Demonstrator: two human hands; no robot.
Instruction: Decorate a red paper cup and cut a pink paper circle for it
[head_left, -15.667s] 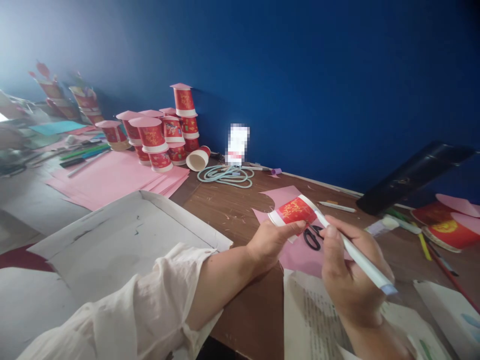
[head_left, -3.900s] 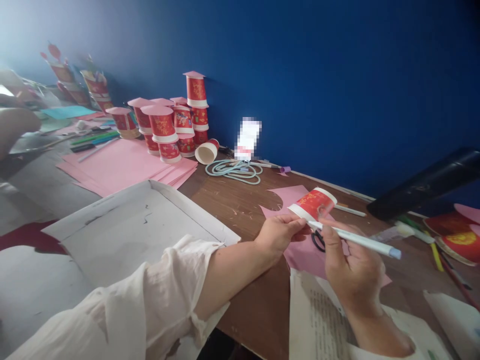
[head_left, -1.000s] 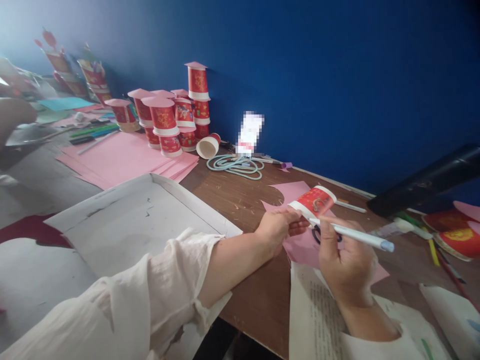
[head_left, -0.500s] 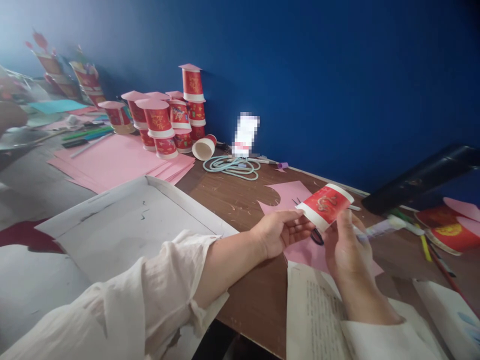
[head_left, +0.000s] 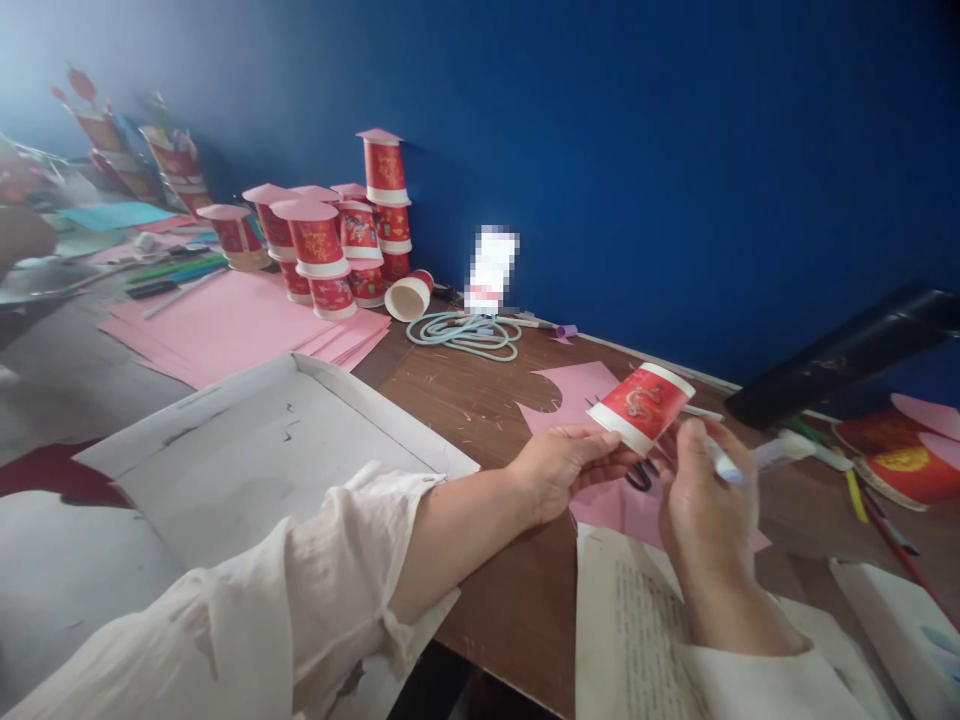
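Note:
My left hand (head_left: 574, 465) is closed on a red paper cup (head_left: 643, 400) with white bands and a gold design, gripping the cup's lower left end. The cup lies tilted, nearly on its side, above the desk. Close by its right end is my right hand (head_left: 709, 500), thumb and fingers apart, palm towards the cup. Some of its fingertips are hidden, so contact with the cup cannot be made out. Under the cup, dark-handled scissors (head_left: 637, 480) rest on a cut pink sheet (head_left: 577, 385). A whitish tube (head_left: 780, 450) shows behind my right hand.
Stacked red cups (head_left: 319, 240) with pink paper tops stand beside pink sheets (head_left: 202, 325). A pale cable (head_left: 465, 335) lies coiled below a pixelated upright screen (head_left: 491, 265). A white box lid (head_left: 292, 420), a printed page (head_left: 622, 610) and a black cylinder (head_left: 840, 360) surround the hands.
The cup has shifted slightly left and up in my left hand. My right hand has drawn a little away from the cup, its thumb and fingers now farther apart.

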